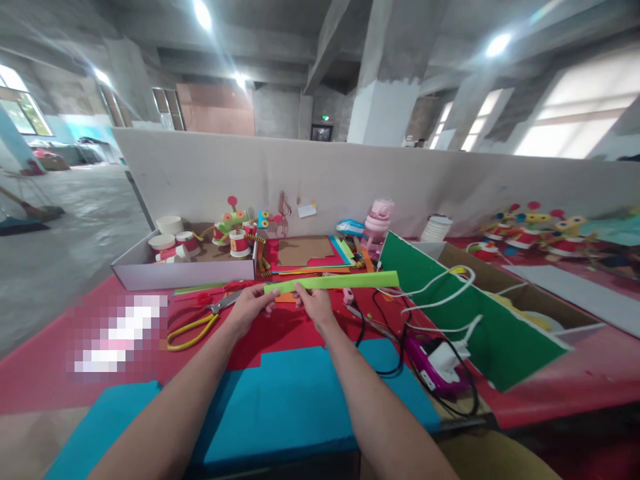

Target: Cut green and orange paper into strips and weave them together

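Note:
A long lime-green paper strip [350, 281] is stretched level above the red table cover, in the middle of the view. My left hand [251, 305] pinches its left end between thumb and fingers. Closed on the strip a little further right is my right hand [313, 303], and the strip's free part reaches well past it to the right. Scissors with yellow handles [193, 333] lie just left of my left hand. Beneath my forearms, blue sheets [300, 393] cover the table's near edge.
At the back left, a white box [185, 275] holds paper cups and a cup figure. A green-sided divided box [465, 313] stands right, beside a purple power strip [433, 370] with tangled cables. Coloured paper and cardboard [305, 251] lie behind my hands, near a pink fan [377, 223].

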The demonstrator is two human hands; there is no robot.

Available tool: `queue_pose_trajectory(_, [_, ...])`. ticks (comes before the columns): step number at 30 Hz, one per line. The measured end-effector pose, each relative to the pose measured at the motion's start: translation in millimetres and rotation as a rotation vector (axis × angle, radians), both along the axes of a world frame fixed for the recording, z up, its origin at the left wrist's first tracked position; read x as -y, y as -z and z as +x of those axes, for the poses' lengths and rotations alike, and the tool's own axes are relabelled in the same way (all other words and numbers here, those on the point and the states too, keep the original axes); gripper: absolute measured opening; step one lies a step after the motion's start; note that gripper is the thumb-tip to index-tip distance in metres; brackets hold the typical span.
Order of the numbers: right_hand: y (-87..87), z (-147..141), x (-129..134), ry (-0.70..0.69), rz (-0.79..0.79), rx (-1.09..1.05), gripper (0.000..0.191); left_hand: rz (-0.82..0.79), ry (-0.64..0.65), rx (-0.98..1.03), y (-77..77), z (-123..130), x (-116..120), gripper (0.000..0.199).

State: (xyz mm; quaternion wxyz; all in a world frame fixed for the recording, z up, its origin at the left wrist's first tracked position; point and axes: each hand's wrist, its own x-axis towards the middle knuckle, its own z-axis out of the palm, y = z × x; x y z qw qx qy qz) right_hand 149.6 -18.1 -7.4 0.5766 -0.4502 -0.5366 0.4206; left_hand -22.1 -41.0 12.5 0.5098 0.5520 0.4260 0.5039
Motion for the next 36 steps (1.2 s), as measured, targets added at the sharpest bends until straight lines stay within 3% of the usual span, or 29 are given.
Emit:
queue_pose_trajectory(5, [-3.0,-1,1,-0.004,-0.009,-0.050,0.040,0.065,0.000,0.013,0.0,-2,-2,0.036])
queue_pose_trajectory(9, [-7.5,-10,8,-0.117,-0.007,-0.180,0.032,0.049,-0.071,0.084,5.5,3,-3,0.036])
queue_pose_trajectory(13, [-6.6,-21,13,-0.196,-0.073,-0.183,0.031,0.025,-0.035,0.086,11.3,8,-3,0.034])
queue_pose_trajectory(19, [-8.5,-9,5,-0.107,-0.124,-0.260,0.035,0.026,0.005,0.029,7.1,0,-5,0.032])
queue_pose_trajectory(31, [-13.4,29,-10,0.097,-0.001,-0.291,0.040,0.020,0.038,-0.053,2.5,-19,-9,0.036])
queue_pose_trajectory(36, [-14.0,32,-14,0.180,0.033,-0.445,0.039,-0.004,0.022,-0.007,4.5,-18,-10,0.034])
